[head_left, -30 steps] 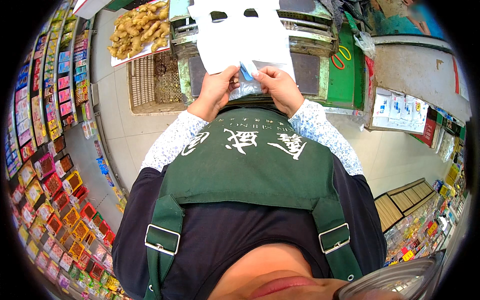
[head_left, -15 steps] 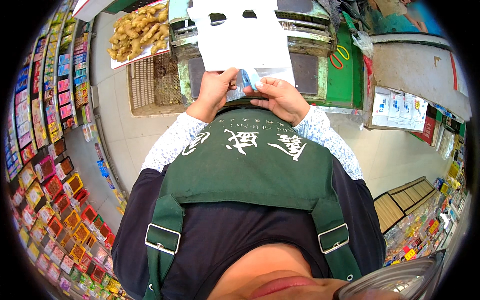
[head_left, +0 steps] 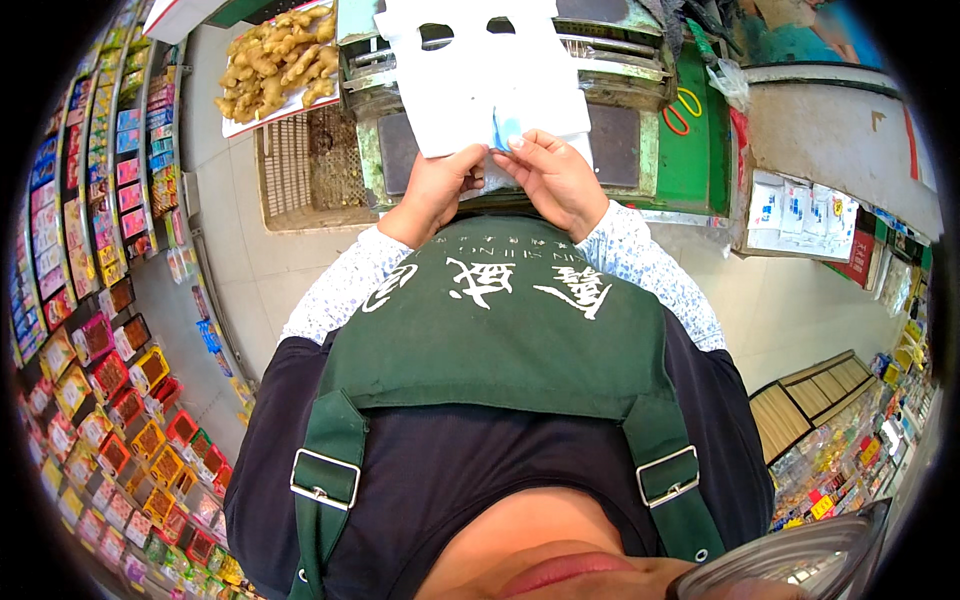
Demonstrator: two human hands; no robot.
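A stack of flat white plastic bags (head_left: 462, 85), with two dark openings near its far end, lies on a worn metal-framed stand in front of me. My left hand (head_left: 440, 194) is closed at its near edge, thumb and finger pinching the white plastic. Close beside it, my right hand (head_left: 562, 182) pinches a small light-blue piece (head_left: 508, 128) between thumb and fingers. This piece rests over the near edge of the white plastic; its exact kind is not clear. The two hands almost meet at the fingertips.
Ginger roots (head_left: 278, 65) lie on a white tray at the far left, above a brown plastic crate (head_left: 290, 172). Scissors (head_left: 682, 112) with orange and yellow handles lie on a green surface to the right. White packets (head_left: 798, 212) sit farther right. Shelves of packaged goods (head_left: 130, 400) line the left.
The right hand has risen slightly and turned the light-blue piece onto the white plastic. My left hand has shifted a little right and nearer, and the plastic's near edge has come down with it.
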